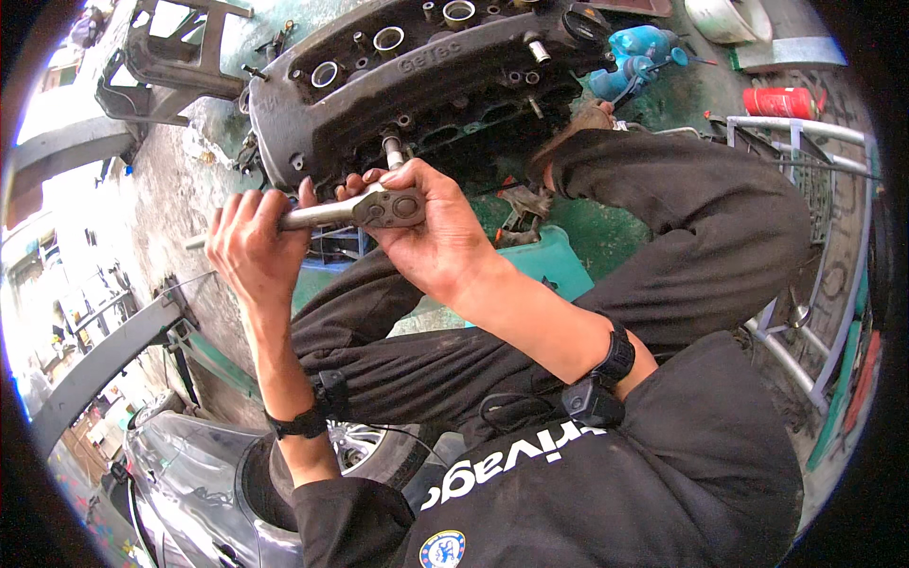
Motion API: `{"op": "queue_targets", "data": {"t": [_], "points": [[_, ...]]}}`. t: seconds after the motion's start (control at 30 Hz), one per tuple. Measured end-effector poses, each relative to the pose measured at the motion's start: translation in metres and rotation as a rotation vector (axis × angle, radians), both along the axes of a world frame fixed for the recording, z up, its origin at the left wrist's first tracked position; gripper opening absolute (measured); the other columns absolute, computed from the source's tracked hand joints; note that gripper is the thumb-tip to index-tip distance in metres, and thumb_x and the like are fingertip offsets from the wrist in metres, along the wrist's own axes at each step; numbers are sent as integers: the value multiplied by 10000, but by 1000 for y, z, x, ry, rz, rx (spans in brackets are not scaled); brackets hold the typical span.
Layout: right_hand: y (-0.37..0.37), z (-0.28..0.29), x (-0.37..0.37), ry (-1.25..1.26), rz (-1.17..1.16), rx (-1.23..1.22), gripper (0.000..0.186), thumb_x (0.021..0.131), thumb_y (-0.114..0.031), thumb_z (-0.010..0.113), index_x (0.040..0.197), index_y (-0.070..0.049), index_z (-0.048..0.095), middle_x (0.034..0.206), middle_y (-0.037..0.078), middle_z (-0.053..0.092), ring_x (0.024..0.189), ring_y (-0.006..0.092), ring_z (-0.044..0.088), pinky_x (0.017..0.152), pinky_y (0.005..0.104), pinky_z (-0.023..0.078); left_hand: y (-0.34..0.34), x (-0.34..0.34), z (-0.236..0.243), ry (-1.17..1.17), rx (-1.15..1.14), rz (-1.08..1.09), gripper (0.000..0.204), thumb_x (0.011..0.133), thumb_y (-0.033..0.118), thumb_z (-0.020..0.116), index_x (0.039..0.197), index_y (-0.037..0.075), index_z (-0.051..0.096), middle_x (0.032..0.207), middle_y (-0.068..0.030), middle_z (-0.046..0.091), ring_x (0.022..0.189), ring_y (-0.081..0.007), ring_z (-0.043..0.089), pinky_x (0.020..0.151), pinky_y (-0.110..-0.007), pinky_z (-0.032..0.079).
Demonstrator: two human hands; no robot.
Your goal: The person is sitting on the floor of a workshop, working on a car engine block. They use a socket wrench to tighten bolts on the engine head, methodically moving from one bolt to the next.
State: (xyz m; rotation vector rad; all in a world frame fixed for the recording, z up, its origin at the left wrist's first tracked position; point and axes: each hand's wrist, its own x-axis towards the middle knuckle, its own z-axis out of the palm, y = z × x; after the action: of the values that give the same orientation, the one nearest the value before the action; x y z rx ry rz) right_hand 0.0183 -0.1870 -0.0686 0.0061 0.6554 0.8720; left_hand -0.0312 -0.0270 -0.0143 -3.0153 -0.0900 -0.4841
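Note:
Both my hands are on a metal ratchet wrench (pixel 327 216) in front of a dark engine (pixel 284 118). My left hand (pixel 254 241) is wrapped round the handle. My right hand (pixel 440 237) closes about the ratchet's head, its thumb along the upper edge. Past the right thumb, a socket or extension (pixel 392 150) reaches to the side of the engine, just below a bolt. How it sits on the fastener is hard to make out. Several round plug holes line the engine's top cover, and a black cap (pixel 585 23) sits at its right end.
A teal tray (pixel 547 263) lies on the green floor between my legs. Blue tool-like object (pixel 644 49) and red cylinder (pixel 781 102) lie to the right, near a metal frame (pixel 805 128). A dark stool (pixel 180 62) stands at upper left; a grey car (pixel 194 473) is at lower left.

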Motion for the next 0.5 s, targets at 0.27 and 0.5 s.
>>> {"op": "queue_targets", "data": {"t": [0.27,0.5], "points": [[8,12,7,16,-47,-89,114,753,7,558,854,10,505,859,91,551,882,230,586,936,360,491,29,12,0,23,123,14,362,800,226,718,586,67,472,576,-83,482,551,-264,504,570,-370,390],[15,15,1,-106,68,-291,43,804,-51,578,794,-11,565,780,105,605,766,213,612,763,329,484,25,-17,-23,213,-14,237,292,829,145,652,578,88,514,547,-90,519,499,-287,538,537,-384,414]]}}
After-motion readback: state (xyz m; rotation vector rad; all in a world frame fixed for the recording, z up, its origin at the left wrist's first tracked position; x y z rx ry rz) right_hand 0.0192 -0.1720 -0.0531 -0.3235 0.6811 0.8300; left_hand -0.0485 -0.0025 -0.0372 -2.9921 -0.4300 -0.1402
